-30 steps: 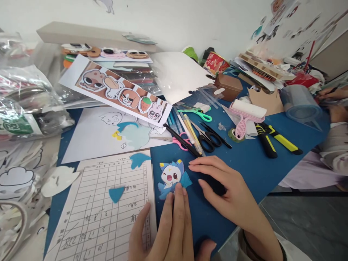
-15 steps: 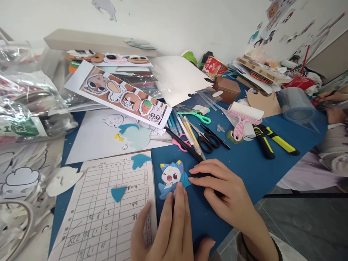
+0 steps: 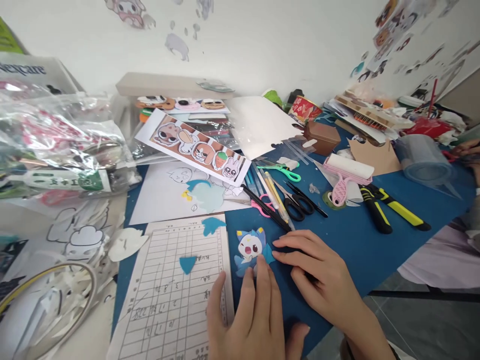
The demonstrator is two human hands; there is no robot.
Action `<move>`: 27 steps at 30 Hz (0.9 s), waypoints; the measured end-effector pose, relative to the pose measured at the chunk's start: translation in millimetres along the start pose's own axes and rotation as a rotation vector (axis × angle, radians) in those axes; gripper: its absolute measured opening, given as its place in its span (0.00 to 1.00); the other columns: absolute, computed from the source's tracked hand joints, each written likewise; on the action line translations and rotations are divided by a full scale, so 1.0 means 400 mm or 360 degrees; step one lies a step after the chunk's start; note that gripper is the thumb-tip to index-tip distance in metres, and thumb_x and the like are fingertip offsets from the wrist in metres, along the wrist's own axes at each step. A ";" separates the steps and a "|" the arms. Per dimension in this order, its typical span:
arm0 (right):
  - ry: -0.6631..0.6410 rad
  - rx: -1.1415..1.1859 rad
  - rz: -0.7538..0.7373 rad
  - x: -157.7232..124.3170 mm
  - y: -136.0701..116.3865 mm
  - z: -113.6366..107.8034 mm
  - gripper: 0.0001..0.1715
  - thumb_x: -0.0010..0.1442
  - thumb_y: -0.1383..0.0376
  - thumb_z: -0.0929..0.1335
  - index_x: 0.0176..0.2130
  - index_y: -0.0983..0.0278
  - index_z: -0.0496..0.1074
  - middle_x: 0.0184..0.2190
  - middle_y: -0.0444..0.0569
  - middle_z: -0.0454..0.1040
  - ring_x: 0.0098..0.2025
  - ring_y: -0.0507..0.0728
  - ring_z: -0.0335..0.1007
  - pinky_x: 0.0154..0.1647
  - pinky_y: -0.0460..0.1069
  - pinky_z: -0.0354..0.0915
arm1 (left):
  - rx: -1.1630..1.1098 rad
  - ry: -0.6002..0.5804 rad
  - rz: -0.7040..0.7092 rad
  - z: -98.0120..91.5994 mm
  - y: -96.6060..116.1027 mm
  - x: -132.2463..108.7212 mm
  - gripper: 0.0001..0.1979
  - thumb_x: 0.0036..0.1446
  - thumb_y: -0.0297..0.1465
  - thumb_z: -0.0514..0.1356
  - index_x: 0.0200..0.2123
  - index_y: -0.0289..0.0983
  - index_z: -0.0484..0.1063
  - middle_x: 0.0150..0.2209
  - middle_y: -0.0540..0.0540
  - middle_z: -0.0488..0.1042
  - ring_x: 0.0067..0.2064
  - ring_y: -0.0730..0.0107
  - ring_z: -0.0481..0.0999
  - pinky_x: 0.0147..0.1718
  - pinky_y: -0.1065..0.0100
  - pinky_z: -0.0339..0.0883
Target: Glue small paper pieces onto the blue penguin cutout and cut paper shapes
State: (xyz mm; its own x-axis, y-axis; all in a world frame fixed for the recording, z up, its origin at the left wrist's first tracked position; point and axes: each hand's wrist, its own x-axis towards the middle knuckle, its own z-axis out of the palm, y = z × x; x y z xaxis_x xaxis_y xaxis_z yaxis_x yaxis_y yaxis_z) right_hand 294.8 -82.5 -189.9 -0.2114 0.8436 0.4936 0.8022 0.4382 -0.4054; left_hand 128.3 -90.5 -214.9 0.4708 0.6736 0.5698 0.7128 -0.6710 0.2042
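Note:
A small blue-and-white cartoon cutout (image 3: 250,246) with yellow-tipped ears lies on the blue table. My left hand (image 3: 251,315) rests with its fingers stretched out, fingertips on the cutout's lower edge. From the right, my right hand (image 3: 322,280) reaches in, fingers extended, two fingertips touching the edge of a blue wing-shaped piece (image 3: 268,254) at the cutout's side. Its thumb tip is partly hidden. Left of the cutout, a blue rounded-triangle piece (image 3: 187,264) and a blue jagged piece (image 3: 213,226) lie on a handwritten form sheet (image 3: 157,300).
Beyond my hands lie black scissors (image 3: 298,207), pens (image 3: 275,192), green scissors (image 3: 287,172), a pink roller (image 3: 340,187) and yellow-black pliers (image 3: 390,205). Plastic bags (image 3: 71,145) and a tape ring (image 3: 90,280) stand at left. Another person's hand (image 3: 467,149) shows at far right.
The view has turned left and up, so everything sits farther right and lower in the picture. Both hands keep nearly the same place at the cutout and the wing piece.

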 end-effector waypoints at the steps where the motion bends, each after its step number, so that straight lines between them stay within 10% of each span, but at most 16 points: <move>1: 0.0005 -0.0013 -0.0012 -0.001 0.000 0.000 0.18 0.60 0.78 0.61 0.38 0.63 0.76 0.40 0.51 0.79 0.45 0.58 0.72 0.44 0.53 0.73 | -0.0025 0.0038 -0.0048 0.005 0.005 -0.001 0.24 0.68 0.41 0.46 0.46 0.32 0.76 0.48 0.42 0.79 0.46 0.65 0.72 0.65 0.54 0.37; 10: -0.0083 -0.0071 0.0012 0.022 0.004 -0.026 0.16 0.60 0.74 0.63 0.36 0.56 0.75 0.38 0.44 0.80 0.41 0.54 0.77 0.38 0.45 0.74 | 0.0126 0.0277 -0.0050 0.038 0.011 0.005 0.29 0.69 0.42 0.39 0.43 0.37 0.78 0.42 0.46 0.81 0.44 0.62 0.68 0.60 0.49 0.44; 16: -0.0195 -0.0072 0.0137 0.171 -0.078 -0.061 0.11 0.62 0.68 0.63 0.39 0.56 0.74 0.38 0.45 0.78 0.40 0.54 0.76 0.39 0.47 0.71 | 0.0196 0.0061 -0.0031 0.015 0.017 0.003 0.28 0.62 0.52 0.50 0.44 0.36 0.78 0.47 0.47 0.79 0.47 0.58 0.64 0.50 0.48 0.53; 20: -0.0638 0.0079 0.0179 0.300 -0.120 0.017 0.08 0.62 0.69 0.65 0.36 0.60 0.75 0.39 0.47 0.77 0.46 0.58 0.72 0.46 0.51 0.67 | 0.0179 -0.0002 -0.0073 0.009 0.021 0.000 0.29 0.55 0.56 0.56 0.43 0.38 0.78 0.49 0.48 0.79 0.51 0.57 0.63 0.52 0.50 0.53; 27: -0.0758 -0.0012 0.0204 0.401 -0.074 0.158 0.07 0.58 0.72 0.67 0.34 0.63 0.74 0.39 0.51 0.74 0.46 0.61 0.71 0.48 0.56 0.66 | 0.0058 -0.0006 -0.0027 0.022 0.016 -0.008 0.28 0.62 0.50 0.50 0.47 0.36 0.77 0.48 0.44 0.79 0.54 0.59 0.63 0.55 0.51 0.54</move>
State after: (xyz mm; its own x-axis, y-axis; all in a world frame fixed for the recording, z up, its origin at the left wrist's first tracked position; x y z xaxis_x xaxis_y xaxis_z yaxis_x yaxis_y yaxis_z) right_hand 201.7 59.4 -147.3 -0.3412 0.9394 0.0330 0.8421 0.3211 -0.4334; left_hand 135.7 -94.2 -222.4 0.4605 0.6858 0.5635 0.7390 -0.6479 0.1846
